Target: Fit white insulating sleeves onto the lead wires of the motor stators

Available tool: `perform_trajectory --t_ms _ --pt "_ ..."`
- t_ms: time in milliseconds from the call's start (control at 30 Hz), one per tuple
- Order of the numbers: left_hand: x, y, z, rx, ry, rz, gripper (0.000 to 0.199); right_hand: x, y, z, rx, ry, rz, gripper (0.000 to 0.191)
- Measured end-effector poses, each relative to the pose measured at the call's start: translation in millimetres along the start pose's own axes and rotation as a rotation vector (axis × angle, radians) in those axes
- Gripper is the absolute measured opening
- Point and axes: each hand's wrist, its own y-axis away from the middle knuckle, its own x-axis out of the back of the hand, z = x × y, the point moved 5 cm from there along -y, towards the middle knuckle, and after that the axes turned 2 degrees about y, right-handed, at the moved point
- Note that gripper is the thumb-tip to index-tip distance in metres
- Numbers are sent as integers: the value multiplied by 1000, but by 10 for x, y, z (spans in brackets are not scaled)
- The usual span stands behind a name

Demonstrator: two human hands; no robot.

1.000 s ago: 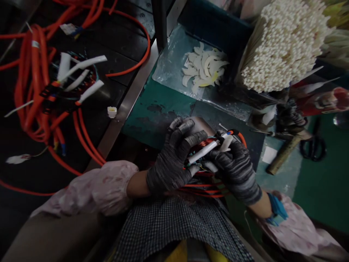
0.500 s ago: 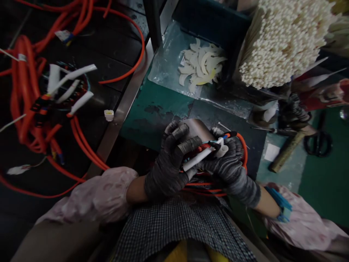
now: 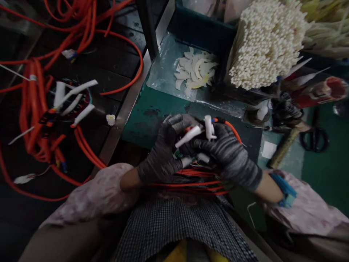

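Between my gloved hands, close to my lap, is a motor stator [image 3: 188,117], a metal cylinder with wires and white sleeves at its near end. My left hand [image 3: 165,153] wraps its left side, thumb by the near rim. On the right, my right hand [image 3: 230,153] has its fingers closed around the wire end, beside an upright white sleeve [image 3: 208,127]. Another white sleeve [image 3: 188,136] slants across the opening between both hands. An orange cable [image 3: 233,131] runs behind my right hand, and its loops [image 3: 191,183] lie below. Fingers hide much of the stator.
At left lies a similar stator [image 3: 69,102] among coiled orange cables [image 3: 34,109]. A small white connector [image 3: 110,119] sits near the metal edge. Ahead are cut pale sleeving pieces [image 3: 196,69] and bundled white tubes [image 3: 267,47]. Scissors [image 3: 315,134] and a hammer [image 3: 283,149] lie right.
Both hands have shifted slightly on the stator; the left fingers now curl closer around it. A white sleeve now stands upright by my right hand. The camera view has moved a little.
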Motion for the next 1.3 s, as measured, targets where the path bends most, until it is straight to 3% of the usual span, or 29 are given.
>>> perform_trajectory --t_ms 100,167,233,300,367,433,500,533,600,633,700,767,900,1100,1200,1300 --pt "171 -253 -220 50 13 -175 91 71 -333 2 299 -67 -231 25" --pt "315 -392 -265 107 -164 -145 97 85 -543 88 331 -152 -302 28" --pt "414 -473 -164 102 -461 -66 94 46 -668 199 300 -212 -314 31" --pt "349 -490 25 -10 -697 -158 60 5 -655 288 278 -225 -229 36" --pt "188 -445 187 -155 -798 -379 23 32 -496 336 255 -163 -12 37" --pt "93 -396 296 -223 -808 -482 22 123 -215 317 246 -27 245 38" --pt "82 -375 360 -218 -807 -437 24 199 91 205 346 114 388 44" --pt "83 -360 380 -219 -804 -405 24 212 214 137 423 159 390 45" --pt "87 -320 393 -227 -802 -343 25 203 348 62 485 163 285 35" --pt "87 -298 385 -231 -802 -314 27 190 355 68 436 129 209 29" --pt "80 -263 349 -242 -792 -275 30 157 298 147 219 10 66 26" --pt "65 -250 297 -236 -781 -260 31 116 220 207 48 -136 -36 35" --pt "29 -273 228 -232 -765 -249 26 61 51 209 -76 -273 -69 56" --pt "44 -231 179 -317 -771 -133 17 26 -147 85 30 -121 14 70" --pt "72 -105 189 -437 -801 -10 13 27 -135 10 131 -32 84 66" --pt "54 25 180 -521 -847 45 22 -7 -94 37 129 -31 99 54"
